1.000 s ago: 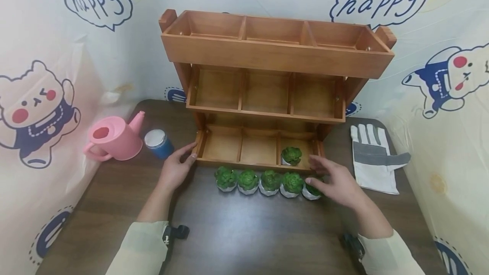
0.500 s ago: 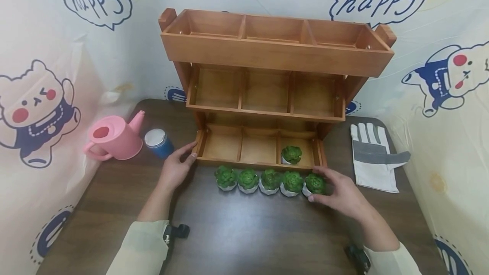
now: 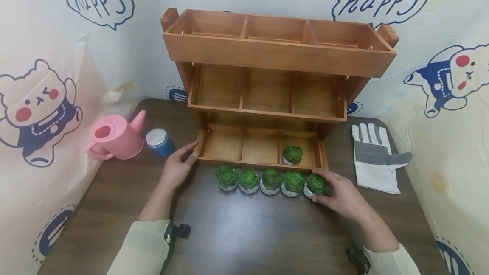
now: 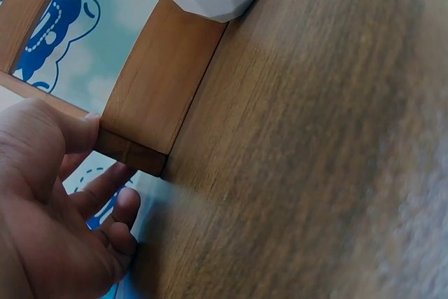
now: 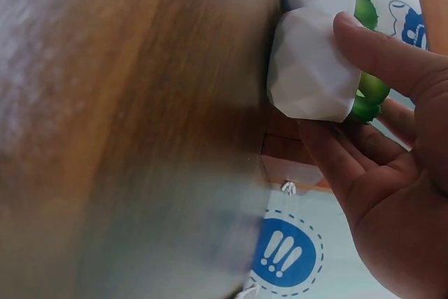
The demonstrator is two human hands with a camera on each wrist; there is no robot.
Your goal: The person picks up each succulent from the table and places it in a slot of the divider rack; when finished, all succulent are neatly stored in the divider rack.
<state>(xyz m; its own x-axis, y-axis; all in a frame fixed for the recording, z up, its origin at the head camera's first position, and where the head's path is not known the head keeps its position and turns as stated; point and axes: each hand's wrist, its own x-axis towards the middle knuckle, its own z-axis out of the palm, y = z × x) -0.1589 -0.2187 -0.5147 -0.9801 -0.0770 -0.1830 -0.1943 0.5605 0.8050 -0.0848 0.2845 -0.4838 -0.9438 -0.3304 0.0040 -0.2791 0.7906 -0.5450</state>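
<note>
A three-tier wooden plant stand point(image 3: 279, 56) with divided trays stands at the back of the table. My left hand point(image 3: 177, 166) holds the left end of its bottom tray, thumb at the corner in the left wrist view. Several small potted succulents point(image 3: 249, 180) line up in front of the tray. My right hand point(image 3: 341, 194) grips the rightmost potted succulent point(image 3: 316, 183). In the right wrist view the thumb presses its white faceted pot point(image 5: 311, 68), with the fingers on the far side. Another potted succulent point(image 3: 293, 154) sits in the bottom tray's right compartment.
A pink watering can point(image 3: 118, 137) and a blue jar with a pale lid point(image 3: 160, 142) stand left of the plant stand. A white and grey work glove point(image 3: 376, 158) lies to the right. Patterned cloth point(image 3: 439, 139) surrounds the dark wooden table point(image 3: 237, 237).
My right hand has moved down from the tray's right corner and closed around the rightmost potted succulent. The left hand stays on the tray's end.
</note>
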